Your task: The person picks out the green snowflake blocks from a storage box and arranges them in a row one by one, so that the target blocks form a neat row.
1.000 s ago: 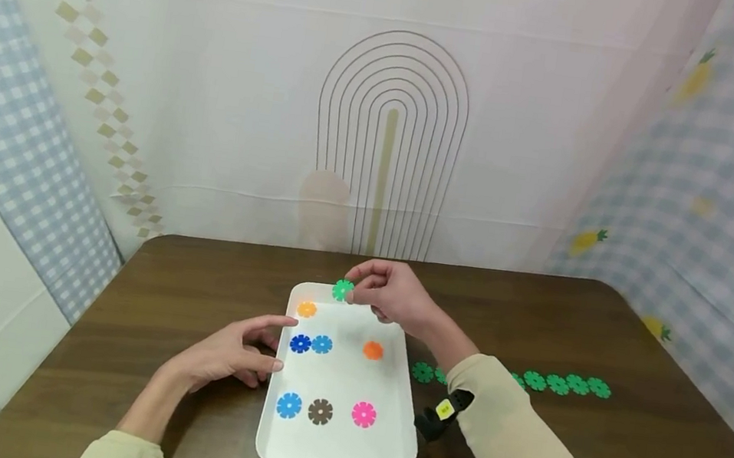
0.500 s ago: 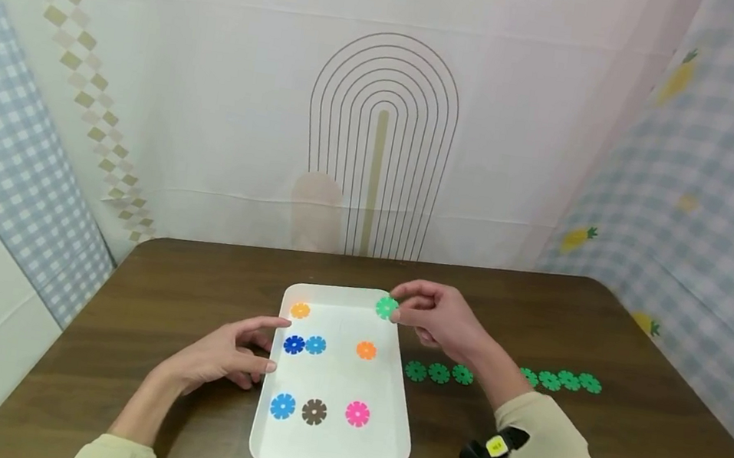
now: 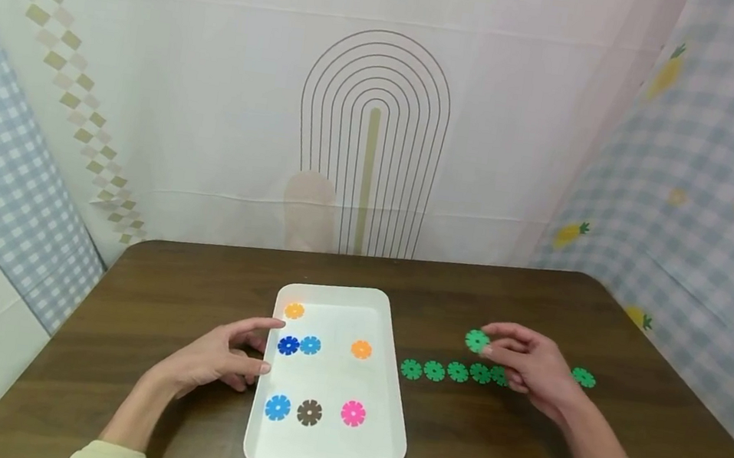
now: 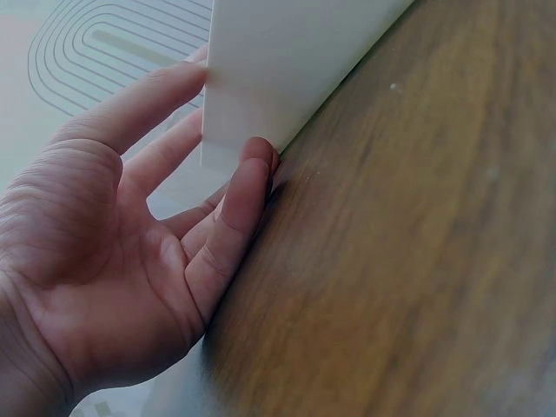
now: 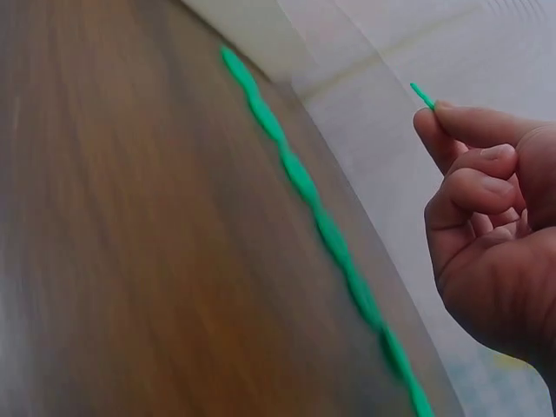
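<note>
Between thumb and index finger my right hand (image 3: 533, 363) pinches a green notched disc (image 3: 477, 342), held up above the table. Below it runs a row of green discs (image 3: 434, 371), part of it hidden behind the hand; the right wrist view shows the row (image 5: 334, 239) edge-on. My left hand (image 3: 214, 354) touches the left side of a white tray (image 3: 324, 452), thumb and index fingertip at its rim. In the left wrist view, the hand's extended fingers (image 4: 165, 152) meet the tray's outer wall (image 4: 261, 78).
Inside the tray lie loose discs: a yellow-orange one (image 3: 294, 311), an orange one (image 3: 361, 350), a dark blue one (image 3: 288, 345), a brown one (image 3: 309, 412), a pink one (image 3: 353, 414) and two light blue ones. The wooden table (image 3: 208, 270) ends at a patterned cloth backdrop (image 3: 234, 126).
My right hand has carried the green disc from the tray's far end rightward to above the green row. My left hand stays at the tray's left side. The head view has shifted slightly.
</note>
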{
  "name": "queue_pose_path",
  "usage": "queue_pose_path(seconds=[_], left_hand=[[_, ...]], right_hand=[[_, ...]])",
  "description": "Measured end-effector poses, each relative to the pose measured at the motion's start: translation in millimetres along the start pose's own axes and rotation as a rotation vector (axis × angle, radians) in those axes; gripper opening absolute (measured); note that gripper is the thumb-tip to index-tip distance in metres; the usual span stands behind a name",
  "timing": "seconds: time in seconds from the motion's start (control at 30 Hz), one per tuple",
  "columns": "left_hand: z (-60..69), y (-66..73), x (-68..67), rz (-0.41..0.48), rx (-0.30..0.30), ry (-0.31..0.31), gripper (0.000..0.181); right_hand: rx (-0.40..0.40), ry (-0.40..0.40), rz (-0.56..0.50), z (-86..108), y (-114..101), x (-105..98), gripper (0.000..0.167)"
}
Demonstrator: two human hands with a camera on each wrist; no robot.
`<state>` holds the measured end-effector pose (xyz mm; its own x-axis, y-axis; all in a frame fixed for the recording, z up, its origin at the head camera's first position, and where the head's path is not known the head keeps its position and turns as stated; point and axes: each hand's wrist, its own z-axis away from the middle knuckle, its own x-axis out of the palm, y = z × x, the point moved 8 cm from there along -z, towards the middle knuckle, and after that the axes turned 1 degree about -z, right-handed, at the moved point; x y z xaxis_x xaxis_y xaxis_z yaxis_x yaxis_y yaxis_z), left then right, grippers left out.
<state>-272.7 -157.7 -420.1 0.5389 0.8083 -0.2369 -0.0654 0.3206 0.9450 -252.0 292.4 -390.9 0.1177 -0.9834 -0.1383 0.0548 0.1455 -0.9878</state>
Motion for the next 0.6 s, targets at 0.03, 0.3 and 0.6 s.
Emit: queue_pose_path(seconds=[0.03,0.3,0.6], left_hand=[[0.2,-0.1,-0.1,0.0,-0.001,0.001,0.075],[0.1,0.6,0.6,-0.001,-0.003,0.002,0.075],[1.0,0.3,-0.2,-0.002,-0.008,0.003,0.076]], right_hand=[[0.0,0.02,-0.003,4.4,3.2,-10.7,0.023],[0.051,0.172,-0.016,36.8,28.3,-100.3,0.022],[0.212,0.427,0.174,69.8,56.3,-181.2,0.015]])
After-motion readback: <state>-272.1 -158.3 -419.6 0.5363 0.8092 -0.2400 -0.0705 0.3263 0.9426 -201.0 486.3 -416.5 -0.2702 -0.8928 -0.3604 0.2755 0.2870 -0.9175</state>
